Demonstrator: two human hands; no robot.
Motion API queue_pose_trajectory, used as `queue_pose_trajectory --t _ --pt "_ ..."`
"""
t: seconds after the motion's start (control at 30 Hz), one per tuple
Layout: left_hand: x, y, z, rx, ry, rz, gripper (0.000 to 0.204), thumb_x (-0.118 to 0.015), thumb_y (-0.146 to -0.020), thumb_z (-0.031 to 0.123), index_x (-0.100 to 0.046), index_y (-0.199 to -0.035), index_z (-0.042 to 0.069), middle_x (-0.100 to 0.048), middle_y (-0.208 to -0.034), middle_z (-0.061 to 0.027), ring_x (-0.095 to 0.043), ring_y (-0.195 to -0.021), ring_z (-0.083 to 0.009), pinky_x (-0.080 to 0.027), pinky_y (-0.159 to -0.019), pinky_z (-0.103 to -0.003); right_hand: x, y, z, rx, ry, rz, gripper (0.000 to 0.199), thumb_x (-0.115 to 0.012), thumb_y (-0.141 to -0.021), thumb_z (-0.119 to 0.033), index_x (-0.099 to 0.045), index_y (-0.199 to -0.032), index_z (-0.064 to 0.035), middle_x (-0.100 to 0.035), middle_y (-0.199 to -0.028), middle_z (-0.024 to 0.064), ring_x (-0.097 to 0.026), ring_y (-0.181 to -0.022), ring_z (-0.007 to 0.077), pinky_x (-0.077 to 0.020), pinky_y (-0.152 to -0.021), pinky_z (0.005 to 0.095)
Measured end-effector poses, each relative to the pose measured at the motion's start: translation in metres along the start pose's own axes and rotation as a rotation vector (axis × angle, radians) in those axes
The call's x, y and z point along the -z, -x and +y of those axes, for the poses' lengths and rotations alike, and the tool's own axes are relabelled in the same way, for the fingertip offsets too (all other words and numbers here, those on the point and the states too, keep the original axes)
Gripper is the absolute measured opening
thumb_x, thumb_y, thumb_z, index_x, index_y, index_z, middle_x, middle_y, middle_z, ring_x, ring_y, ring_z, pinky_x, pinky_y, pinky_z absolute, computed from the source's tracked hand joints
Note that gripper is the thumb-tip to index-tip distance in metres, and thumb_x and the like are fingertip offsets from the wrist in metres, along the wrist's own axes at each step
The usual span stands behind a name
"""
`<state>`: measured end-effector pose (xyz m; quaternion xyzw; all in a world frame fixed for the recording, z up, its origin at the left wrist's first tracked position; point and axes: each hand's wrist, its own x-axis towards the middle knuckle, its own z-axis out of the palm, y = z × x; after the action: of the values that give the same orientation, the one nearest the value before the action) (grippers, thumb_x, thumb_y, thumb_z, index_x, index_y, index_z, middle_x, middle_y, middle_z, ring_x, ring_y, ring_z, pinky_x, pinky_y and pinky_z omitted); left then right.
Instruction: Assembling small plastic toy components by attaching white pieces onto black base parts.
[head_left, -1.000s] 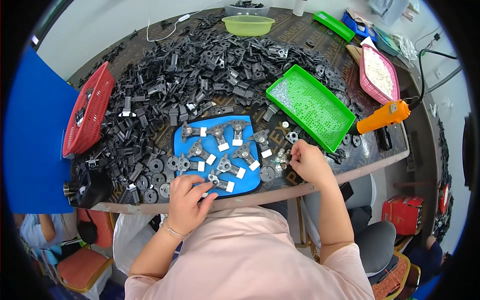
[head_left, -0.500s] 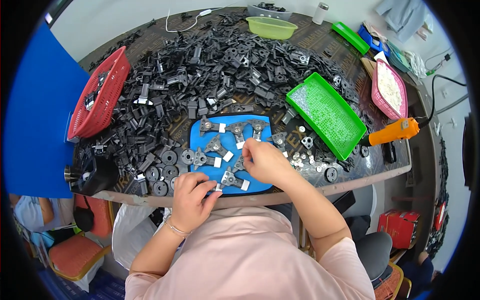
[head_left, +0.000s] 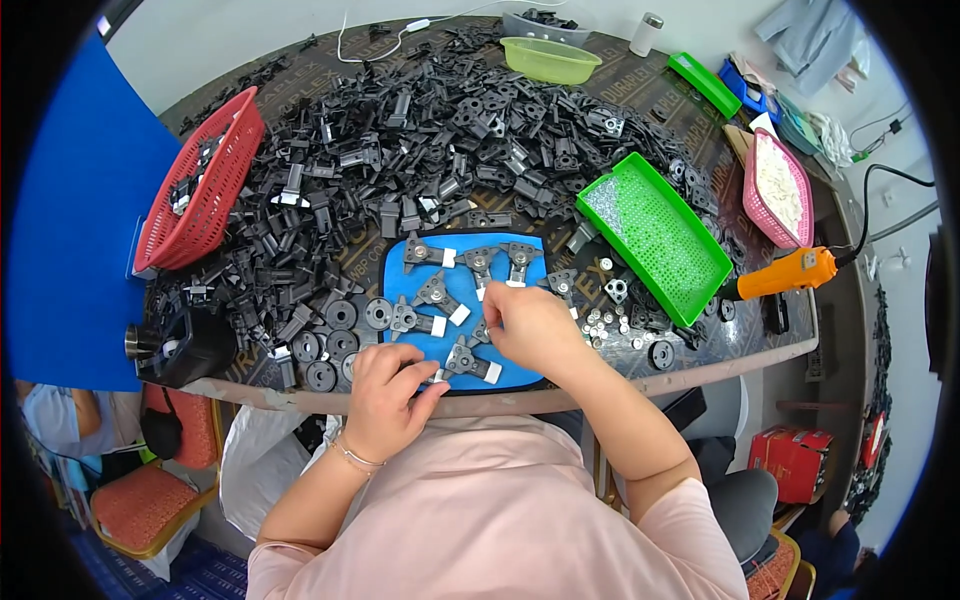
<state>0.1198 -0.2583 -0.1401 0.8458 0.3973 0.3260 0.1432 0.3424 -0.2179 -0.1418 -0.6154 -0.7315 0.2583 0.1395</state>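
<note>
A blue mat [head_left: 415, 275] lies at the table's near edge, with several black plastic parts [head_left: 437, 293] on it, each with a white block at one end. My left hand [head_left: 388, 398] is at the mat's front left corner, thumb and fingers pinched on the white end of one such part, mostly hidden by the hand. My right hand [head_left: 535, 328] bends over the mat's right side, fingertips closed together above another black part [head_left: 480, 332]. What those fingers hold, if anything, is hidden. Another white-ended part [head_left: 468, 361] lies between the hands.
A large heap of black parts [head_left: 430, 130] covers the table behind the mat. Right of it are a green tray [head_left: 665, 245], small metal pieces [head_left: 610, 325] and an orange electric screwdriver [head_left: 790, 272]. A red basket [head_left: 205, 190] stands left; black rings [head_left: 340, 315] lie beside the mat.
The whole picture has shifted slightly. Both hands keep nearly the same place and pose over the mat, and the parts lie as before.
</note>
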Motion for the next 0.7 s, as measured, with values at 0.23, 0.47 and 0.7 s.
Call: queue_pose_trajectory --t 0.23,0.47,0.7 --pt "-0.001 -0.006 0.001 -0.013 -0.005 -0.018 0.022 -0.076 -0.071 0.016 -0.067 -0.089 0.007 -0.06 -0.095 -0.0082 -0.054 -0.088 -0.0275 -0.04 -0.078 -0.038 0.002 0.003 0.001 -0.007 0.002 0.036 0.011 -0.064 -0.073 -0.007 -0.057 -0.082 -0.0076 -0.065 -0.075 0.0119 -0.064 -0.073 0.0339 -0.0495 -0.063 0.0447" --pt "-0.003 -0.017 0.003 -0.021 0.003 -0.013 0.022 -0.076 -0.071 0.013 -0.067 -0.09 0.006 -0.059 -0.094 -0.0093 -0.053 -0.087 -0.0286 -0.041 -0.076 -0.038 0.026 0.025 0.027 -0.064 -0.143 0.198 0.014 -0.066 -0.073 -0.009 -0.056 -0.083 -0.0074 -0.065 -0.076 0.0126 -0.064 -0.075 0.0352 -0.0493 -0.065 0.0425" --pt "-0.007 -0.027 -0.001 -0.043 0.005 -0.018 0.022 -0.076 -0.071 0.012 -0.066 -0.09 0.007 -0.058 -0.094 -0.0098 -0.053 -0.087 -0.0294 -0.042 -0.076 -0.038 0.05 0.073 0.11 -0.361 0.027 0.448 0.014 -0.068 -0.073 -0.006 -0.058 -0.083 -0.0069 -0.066 -0.078 0.0132 -0.064 -0.076 0.0355 -0.0496 -0.065 0.0428"
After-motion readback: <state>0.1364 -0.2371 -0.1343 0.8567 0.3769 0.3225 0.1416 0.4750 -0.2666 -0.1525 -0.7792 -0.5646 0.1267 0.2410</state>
